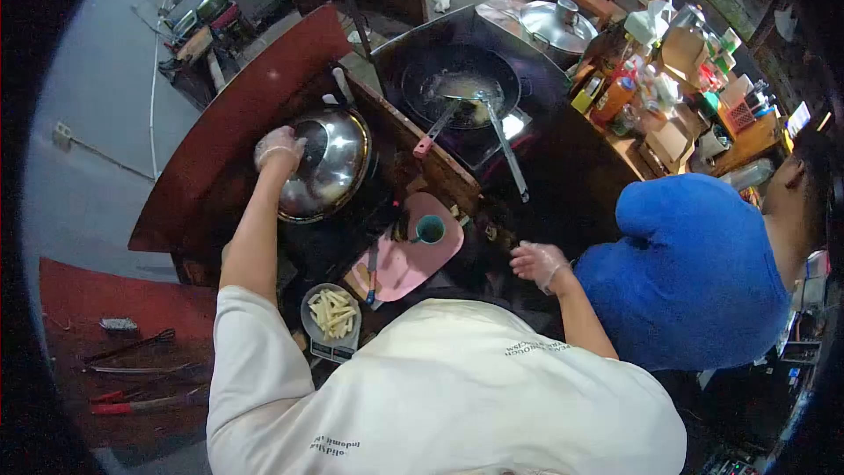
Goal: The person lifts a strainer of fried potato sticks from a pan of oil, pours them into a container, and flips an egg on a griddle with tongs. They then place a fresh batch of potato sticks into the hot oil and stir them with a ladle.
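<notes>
My left hand (pixel 280 149), in a clear plastic glove, is closed at the left side of a shiny metal pot lid (pixel 338 158); its fingertips are partly hidden. The lid lies over a dark pan on the left. My right hand (pixel 539 266), also gloved, hangs in front of me with its fingers apart and nothing in it. Between my hands, a pink cutting board (pixel 406 266) carries a teal cup (pixel 430 229) and a knife (pixel 372 271). Close to my body, a bowl (pixel 309 315) of pale cut sticks (pixel 332 313) rests on a kitchen scale (pixel 334 352).
Ahead, a wok (pixel 422 79) holds liquid, with a pink-handled utensil (pixel 431 134) and a metal utensil (pixel 507 151) leaning out. A lidded pot (pixel 558 26) stands behind it. A person in blue (pixel 694 273) is close on my right, beside a cluttered shelf (pixel 637 154). Tongs (pixel 149 405) lie left.
</notes>
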Motion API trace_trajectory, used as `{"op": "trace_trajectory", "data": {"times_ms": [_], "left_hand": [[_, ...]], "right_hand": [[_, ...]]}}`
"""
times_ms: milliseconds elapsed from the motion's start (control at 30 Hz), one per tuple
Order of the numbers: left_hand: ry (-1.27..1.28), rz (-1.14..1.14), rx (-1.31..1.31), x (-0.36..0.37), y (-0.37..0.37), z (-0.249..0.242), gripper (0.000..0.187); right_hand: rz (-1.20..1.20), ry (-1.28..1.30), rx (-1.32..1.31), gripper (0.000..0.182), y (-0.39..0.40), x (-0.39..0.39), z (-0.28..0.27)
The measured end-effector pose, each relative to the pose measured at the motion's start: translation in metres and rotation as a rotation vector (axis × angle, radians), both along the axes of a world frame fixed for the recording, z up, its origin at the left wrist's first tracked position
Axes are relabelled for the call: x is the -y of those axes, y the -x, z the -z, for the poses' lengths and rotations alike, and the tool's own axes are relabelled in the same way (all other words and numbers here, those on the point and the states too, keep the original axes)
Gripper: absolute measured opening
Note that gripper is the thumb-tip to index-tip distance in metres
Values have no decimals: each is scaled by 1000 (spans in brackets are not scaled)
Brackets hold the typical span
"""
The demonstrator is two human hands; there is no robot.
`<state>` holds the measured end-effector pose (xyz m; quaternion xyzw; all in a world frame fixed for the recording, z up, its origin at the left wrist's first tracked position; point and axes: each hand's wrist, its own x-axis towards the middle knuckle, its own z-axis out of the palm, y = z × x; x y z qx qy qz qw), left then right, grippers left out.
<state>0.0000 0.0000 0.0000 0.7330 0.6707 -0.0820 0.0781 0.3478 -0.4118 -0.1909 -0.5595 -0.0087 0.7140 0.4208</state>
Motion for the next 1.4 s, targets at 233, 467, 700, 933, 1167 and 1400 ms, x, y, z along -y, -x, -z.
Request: {"op": "trace_trajectory", "data": {"times_ms": [233, 467, 700, 933, 1167, 1400], "left_hand": [[-151, 218, 159, 92, -102, -11, 53], [-90, 385, 295, 115, -185, 77, 34], [-406, 473, 247, 77, -205, 110, 20], [-552, 457, 496, 52, -177, 83, 21], [-429, 133, 315, 39, -188, 85, 23], [-162, -118, 473, 30, -221, 98, 34]], "right_hand": [[180, -112, 1283, 26, -59, -51, 3], [-301, 16, 1293, 77, -59, -129, -49], [-404, 57, 1057, 46, -81, -192, 25], [19, -139, 877, 50, -96, -207, 12], [-94, -248, 1101, 38, -92, -205, -11], [251, -244, 306, 25, -84, -203, -10]]}}
